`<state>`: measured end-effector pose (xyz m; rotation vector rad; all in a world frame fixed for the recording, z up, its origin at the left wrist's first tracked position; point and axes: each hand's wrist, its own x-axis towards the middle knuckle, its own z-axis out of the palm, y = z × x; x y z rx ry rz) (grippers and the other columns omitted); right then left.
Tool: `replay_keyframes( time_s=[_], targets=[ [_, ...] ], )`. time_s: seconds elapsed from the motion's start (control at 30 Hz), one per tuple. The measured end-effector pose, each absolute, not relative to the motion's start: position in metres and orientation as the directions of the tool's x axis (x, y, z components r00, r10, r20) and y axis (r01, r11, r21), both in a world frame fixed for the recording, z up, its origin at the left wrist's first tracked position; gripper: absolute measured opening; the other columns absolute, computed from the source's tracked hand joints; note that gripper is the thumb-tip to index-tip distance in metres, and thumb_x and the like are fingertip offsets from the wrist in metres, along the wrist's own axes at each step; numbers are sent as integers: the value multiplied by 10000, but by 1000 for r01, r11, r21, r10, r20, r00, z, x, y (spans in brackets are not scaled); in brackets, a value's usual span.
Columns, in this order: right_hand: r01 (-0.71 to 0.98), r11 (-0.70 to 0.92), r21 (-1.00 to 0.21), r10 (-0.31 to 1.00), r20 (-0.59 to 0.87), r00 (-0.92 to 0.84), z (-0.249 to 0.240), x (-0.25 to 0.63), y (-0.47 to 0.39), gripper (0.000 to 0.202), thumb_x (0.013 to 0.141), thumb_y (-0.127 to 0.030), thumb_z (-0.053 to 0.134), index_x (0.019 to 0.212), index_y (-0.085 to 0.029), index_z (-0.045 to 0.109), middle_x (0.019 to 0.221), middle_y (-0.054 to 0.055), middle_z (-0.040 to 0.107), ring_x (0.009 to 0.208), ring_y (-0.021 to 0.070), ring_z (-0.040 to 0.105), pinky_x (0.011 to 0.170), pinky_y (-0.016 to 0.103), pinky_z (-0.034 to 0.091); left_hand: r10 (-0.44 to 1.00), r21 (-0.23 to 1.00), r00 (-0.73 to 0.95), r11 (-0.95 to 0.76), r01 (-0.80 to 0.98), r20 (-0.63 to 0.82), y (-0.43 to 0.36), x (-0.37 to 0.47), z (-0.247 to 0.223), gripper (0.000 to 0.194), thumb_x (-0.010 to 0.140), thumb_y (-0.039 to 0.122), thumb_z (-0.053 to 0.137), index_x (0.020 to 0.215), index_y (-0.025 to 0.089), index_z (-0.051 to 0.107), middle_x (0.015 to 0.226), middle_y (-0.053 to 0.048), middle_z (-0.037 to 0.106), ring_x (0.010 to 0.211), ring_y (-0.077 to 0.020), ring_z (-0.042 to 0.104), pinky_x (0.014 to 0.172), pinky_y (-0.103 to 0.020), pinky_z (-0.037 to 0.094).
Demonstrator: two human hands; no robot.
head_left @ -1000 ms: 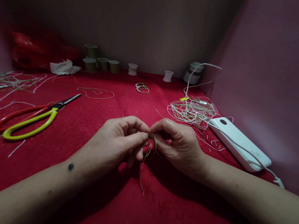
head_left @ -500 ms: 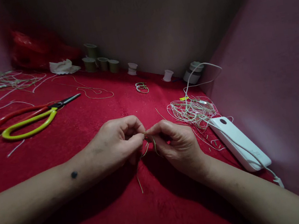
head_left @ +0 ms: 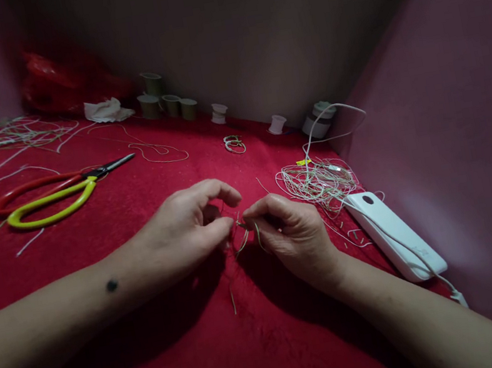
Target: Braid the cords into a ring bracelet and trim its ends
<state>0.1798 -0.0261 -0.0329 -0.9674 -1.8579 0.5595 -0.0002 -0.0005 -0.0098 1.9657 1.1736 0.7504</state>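
My right hand (head_left: 293, 233) pinches a thin green and tan cord (head_left: 243, 243) between thumb and forefinger; a small loop and short ends stick out to the left of the fingertips. My left hand (head_left: 202, 220) is just left of it, thumb and forefinger parted around the cord's near end, with a gap between them. Its other fingers are curled below and mostly hidden. A tan cord end (head_left: 233, 300) hangs down beneath the left hand. Both hands are above the red cloth (head_left: 198, 344).
Red and yellow-handled scissors (head_left: 57, 195) lie at left, near tangled cords (head_left: 14, 139). Several thread spools (head_left: 150, 107) stand at the back, with a small cord ring (head_left: 234, 143) before them. At right are a cord bundle (head_left: 317, 184) and a white power bank (head_left: 395, 237) with a cable.
My left thumb and forefinger have parted, letting go of the cord, and the forefinger has lifted. My right hand keeps its pinch, nearly still.
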Motion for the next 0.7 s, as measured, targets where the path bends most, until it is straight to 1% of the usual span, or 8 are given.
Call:
replay_keyframes(
  time_s=[0.07,0.17,0.23,0.3,0.4,0.53,0.6,0.7],
  targets=[
    [397,581,-710,813,524,-253,-33,180,-26,105,871,-157,549,792,-200,604,639,-21,581,577,89,535,532,215,437,877,867,479,-271,418,43,-2,1,-10,165,791,243,524,925,188,603,553,35,596,439,-112,505,440,-220,374],
    [409,594,-693,804,533,-266,-32,180,-26,116,870,-153,546,778,-193,605,631,-25,573,546,78,507,532,209,430,862,852,498,-327,409,91,-4,2,-12,122,805,226,518,748,174,613,559,14,616,493,-114,566,500,-220,423],
    [394,589,-706,808,525,-268,-32,180,-26,112,864,-144,549,781,-190,608,631,-26,573,545,76,509,536,208,433,852,821,504,-385,422,140,-3,1,-15,150,824,236,506,738,176,612,564,14,614,512,-116,574,526,-225,430],
    [361,565,-742,825,503,-257,-33,180,-26,100,862,-147,554,796,-193,612,622,-31,568,546,79,514,541,211,440,827,740,514,-490,460,229,-1,-1,-19,165,841,258,493,752,180,609,593,7,612,533,-117,560,543,-231,416],
    [313,548,-776,836,494,-239,-32,181,-25,91,859,-147,559,812,-200,617,639,-29,571,578,88,531,565,222,454,775,548,538,-623,558,332,4,-5,-24,163,852,239,455,752,185,572,639,-6,586,560,-123,515,556,-245,376],
    [327,559,-762,829,512,-224,-28,182,-25,121,853,-114,539,793,-197,604,742,-2,598,665,103,559,609,238,469,795,377,542,-606,700,271,6,-8,-23,126,803,131,423,704,205,451,623,2,489,549,-138,439,547,-272,320],
    [315,559,-767,829,513,-222,-26,183,-25,122,839,-99,537,792,-193,599,789,12,607,696,112,568,623,247,476,809,341,542,-588,733,229,5,-9,-20,149,768,96,418,684,215,389,611,7,445,535,-143,404,538,-286,297],
    [250,533,-808,844,488,-221,-23,182,-27,118,813,-88,547,792,-192,597,825,20,622,708,117,576,615,248,482,807,326,561,-588,740,183,3,-9,-18,172,731,69,425,687,222,360,600,11,439,516,-141,380,526,-295,269]
  ],
)
